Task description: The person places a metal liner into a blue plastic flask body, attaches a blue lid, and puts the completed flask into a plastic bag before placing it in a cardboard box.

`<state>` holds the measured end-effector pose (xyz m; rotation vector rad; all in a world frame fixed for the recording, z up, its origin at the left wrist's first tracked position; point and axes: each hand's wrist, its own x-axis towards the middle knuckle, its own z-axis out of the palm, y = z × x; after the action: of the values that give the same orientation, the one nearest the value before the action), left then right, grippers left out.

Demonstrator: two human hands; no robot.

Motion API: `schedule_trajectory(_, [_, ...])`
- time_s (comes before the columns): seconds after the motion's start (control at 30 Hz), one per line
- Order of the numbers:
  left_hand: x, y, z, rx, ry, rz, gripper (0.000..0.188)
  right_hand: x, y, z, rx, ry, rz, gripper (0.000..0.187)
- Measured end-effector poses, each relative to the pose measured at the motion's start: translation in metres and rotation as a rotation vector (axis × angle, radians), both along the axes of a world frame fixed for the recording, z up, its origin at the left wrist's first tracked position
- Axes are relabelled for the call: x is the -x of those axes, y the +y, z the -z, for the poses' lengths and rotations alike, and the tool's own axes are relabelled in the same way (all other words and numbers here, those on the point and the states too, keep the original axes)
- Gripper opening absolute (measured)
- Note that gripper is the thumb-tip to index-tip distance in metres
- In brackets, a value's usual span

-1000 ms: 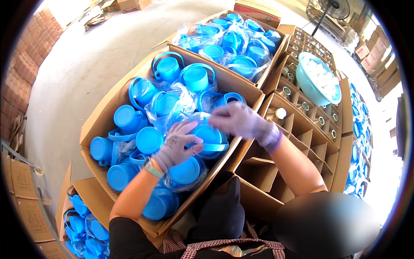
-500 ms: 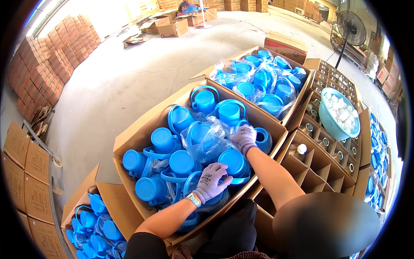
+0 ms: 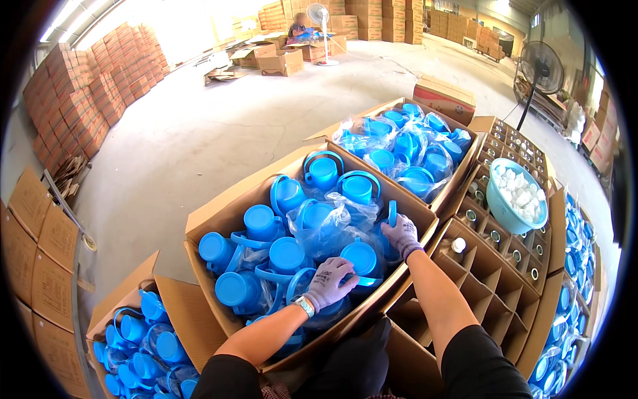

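In an open cardboard carton [image 3: 211,292] are several blue plastic jug-like containers [image 3: 288,255] with round tops and loop handles, some under clear plastic film [image 3: 320,233]. My left hand [image 3: 330,282], in a light purple glove, rests among them beside a round-topped blue jug [image 3: 359,258]. Its fingers are loosely bent, thumb apart, with nothing visible between them. My right hand [image 3: 402,236], gloved alike, is at the carton's right side. Its fingers are closed on a blue jug [image 3: 392,214] with its loop upright; the fingertips are partly hidden.
Behind stands another carton of bagged blue jugs [image 3: 417,179]. To the right, a divided carton [image 3: 488,272] holds a white-capped bottle [image 3: 457,245], and a light blue basin [image 3: 508,209] of white pieces sits on more dividers. More blue jugs [image 3: 151,366] fill a carton at lower left. A black fan [image 3: 541,66] stands far right.
My right hand has moved right, off the plastic film to the jug at the carton's edge, whose loop now stands up. My left hand stays in place on the jugs. The view has shifted slightly.
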<state>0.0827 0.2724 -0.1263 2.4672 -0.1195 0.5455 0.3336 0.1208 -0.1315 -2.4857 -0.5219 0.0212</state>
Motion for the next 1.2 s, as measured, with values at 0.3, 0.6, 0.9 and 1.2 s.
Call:
schedule_trajectory(0.3, [0.0,-0.003,-0.003,-0.005,0.011,0.008,0.019,0.002,-0.006,0.0,-0.003,0.03,-0.022,0.052])
schedule_trajectory(0.6, [-0.002,-0.003,-0.003,0.013,0.026,0.012,0.017,-0.003,-0.007,0.004,-0.009,0.037,-0.025,0.051])
schedule_trajectory(0.9, [-0.013,-0.004,-0.005,0.064,-0.023,0.068,0.019,-0.025,-0.029,0.013,-0.27,-0.023,0.113,0.053])
schedule_trajectory(1.2, [-0.041,0.0,-0.035,-0.012,-0.339,-0.225,0.05,-0.007,-0.055,-0.053,-0.466,0.109,0.061,0.036])
